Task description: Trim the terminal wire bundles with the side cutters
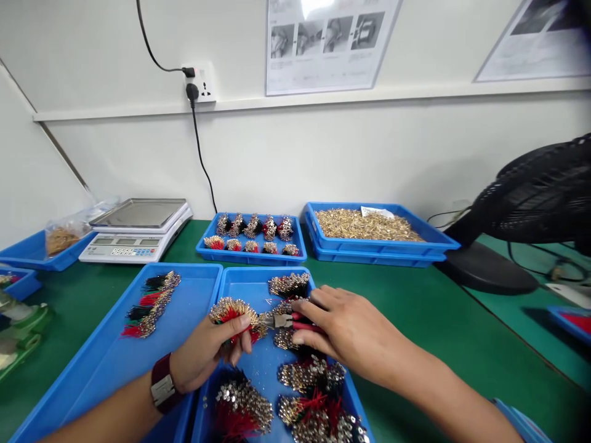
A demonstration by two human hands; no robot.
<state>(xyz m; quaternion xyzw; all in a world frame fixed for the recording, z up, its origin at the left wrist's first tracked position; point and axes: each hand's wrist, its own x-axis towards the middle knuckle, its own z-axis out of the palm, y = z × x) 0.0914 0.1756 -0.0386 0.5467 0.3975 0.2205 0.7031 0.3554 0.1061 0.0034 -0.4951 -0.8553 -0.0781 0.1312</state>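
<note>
Your left hand slants up from below, thumb and fingers pinching the wire bundle over the blue tray; your right hand, knuckles up, grips the pliers, their nose right at the bundle's edge!

Hands hold a wire bundle and red-handled pliers over a blue tray.

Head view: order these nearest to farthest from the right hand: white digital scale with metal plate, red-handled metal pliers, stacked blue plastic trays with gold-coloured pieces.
1. Red-handled metal pliers: held in the right hand.
2. Stacked blue plastic trays with gold-coloured pieces: ahead, toward the wall.
3. White digital scale with metal plate: far left, toward the wall.
</note>
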